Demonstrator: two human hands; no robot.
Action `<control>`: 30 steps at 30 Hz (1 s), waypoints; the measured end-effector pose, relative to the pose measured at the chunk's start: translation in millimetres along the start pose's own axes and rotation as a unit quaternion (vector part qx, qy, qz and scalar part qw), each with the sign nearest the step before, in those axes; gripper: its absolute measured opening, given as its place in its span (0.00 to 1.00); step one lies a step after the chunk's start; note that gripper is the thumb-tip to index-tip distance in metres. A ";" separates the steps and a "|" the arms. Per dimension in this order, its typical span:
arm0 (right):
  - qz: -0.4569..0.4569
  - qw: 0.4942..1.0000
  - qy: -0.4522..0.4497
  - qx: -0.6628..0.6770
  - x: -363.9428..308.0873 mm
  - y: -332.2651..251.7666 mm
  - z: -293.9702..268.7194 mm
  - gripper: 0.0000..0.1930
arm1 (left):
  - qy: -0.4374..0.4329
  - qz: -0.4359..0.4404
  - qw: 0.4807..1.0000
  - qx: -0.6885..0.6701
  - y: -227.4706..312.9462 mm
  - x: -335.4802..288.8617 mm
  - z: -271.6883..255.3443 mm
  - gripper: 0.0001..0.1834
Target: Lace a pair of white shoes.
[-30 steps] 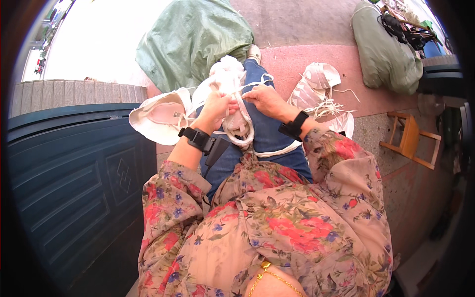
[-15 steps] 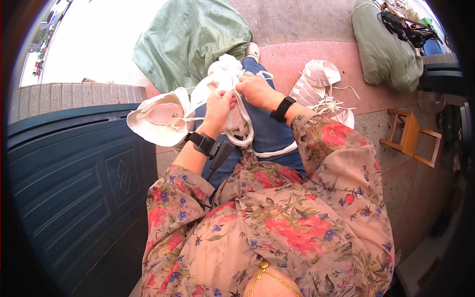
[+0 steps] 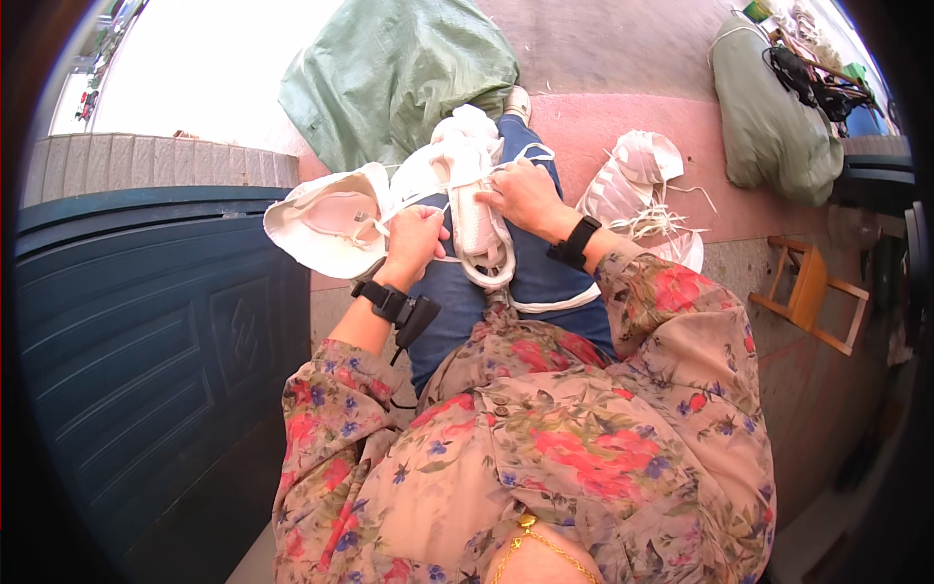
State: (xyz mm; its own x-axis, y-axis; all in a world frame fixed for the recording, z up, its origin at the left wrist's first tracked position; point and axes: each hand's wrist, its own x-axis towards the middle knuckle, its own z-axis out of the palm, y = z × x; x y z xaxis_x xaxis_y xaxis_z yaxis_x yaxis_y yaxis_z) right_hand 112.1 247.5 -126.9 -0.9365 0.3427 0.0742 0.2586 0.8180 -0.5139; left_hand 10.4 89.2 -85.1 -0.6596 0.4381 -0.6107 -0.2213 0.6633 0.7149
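A white shoe upper (image 3: 480, 226) lies along my lap, its rounded heel collar toward me. My left hand (image 3: 413, 239) is closed in a pinch on a white shoelace (image 3: 435, 200) that runs up toward the upper's eyelets. On the upper's right edge, my right hand (image 3: 530, 198) has its thumb and fingers bent against the lacing; what lies between its fingertips is partly hidden. More white material (image 3: 457, 136) is bunched beyond the upper. Beside my left hand sits a white cloth pouch (image 3: 309, 243) with a pinkish lining and laces at its inner edge.
White shoe uppers (image 3: 637, 161) and a tangle of laces (image 3: 650, 222) lie on the floor at right. A green cloth sack (image 3: 399, 78) stands ahead, another full sack (image 3: 773, 117) far right. A small wooden stool (image 3: 808, 292) is at right, a dark blue panelled door (image 3: 146, 341) at left.
My left hand has drawn away from my right, toward the white pouch, with the lace. My right hand stays by the upper, its fingers lower. The whole view has shifted a little.
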 end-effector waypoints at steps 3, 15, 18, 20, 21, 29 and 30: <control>0.058 0.993 -0.096 0.020 2.9 -5.4 -4.4 0.15 | 0.010 -0.002 0.999 0.044 5.7 12.1 4.4 0.10; -0.002 0.992 -0.025 0.124 0.2 17.5 23.7 0.10 | 0.040 0.299 0.861 0.409 7.8 35.5 1.2 0.09; -0.012 0.988 0.018 0.154 -2.1 17.7 24.1 0.10 | 0.018 0.290 0.846 0.448 26.8 30.8 0.4 0.09; -0.010 0.987 0.011 0.161 -1.0 16.2 22.0 0.10 | 0.013 0.298 0.836 0.460 29.1 31.9 -0.3 0.09; -0.006 0.986 0.005 0.168 -0.8 16.0 21.0 0.11 | 0.011 0.308 0.832 0.461 30.4 32.1 0.1 0.09; -0.003 0.980 0.037 0.196 -1.9 15.8 22.2 0.10 | 0.024 0.403 0.725 0.559 28.0 36.6 6.8 0.08; 0.003 0.978 0.035 0.206 -2.2 16.1 22.6 0.10 | 0.037 0.423 0.705 0.568 26.8 37.9 10.1 0.08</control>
State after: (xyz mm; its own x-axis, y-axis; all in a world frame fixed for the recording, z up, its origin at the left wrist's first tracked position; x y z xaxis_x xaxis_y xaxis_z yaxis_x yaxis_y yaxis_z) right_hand 113.0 249.5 -154.7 -0.9130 0.3895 0.1213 0.1326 0.5646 -0.8147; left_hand -13.3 129.7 -92.5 -0.2551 0.9636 -0.0800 0.9642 0.2597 0.0538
